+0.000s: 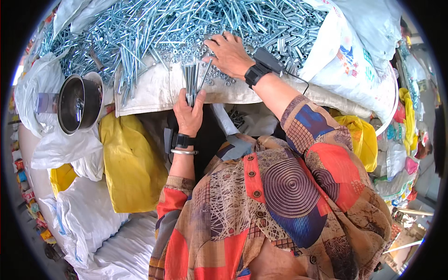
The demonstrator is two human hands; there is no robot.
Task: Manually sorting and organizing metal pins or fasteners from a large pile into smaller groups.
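Note:
My left hand is closed round an upright bundle of long, thin metal rods, just in front of the cloth edge. One rod leans out to the right of the bundle, its upper end close to my right thumb. Over the small metal nuts reaches my right hand, fingers apart and slightly bent, the fingertips at the pile. Behind both hands spreads a big heap of shiny rods, with short metal tubes at its right side.
A dark round pot with a few metal pieces inside stands at the left. Yellow bags hang below the off-white cloth. A white printed sack borders the heap on the right. White sacks lie lower left.

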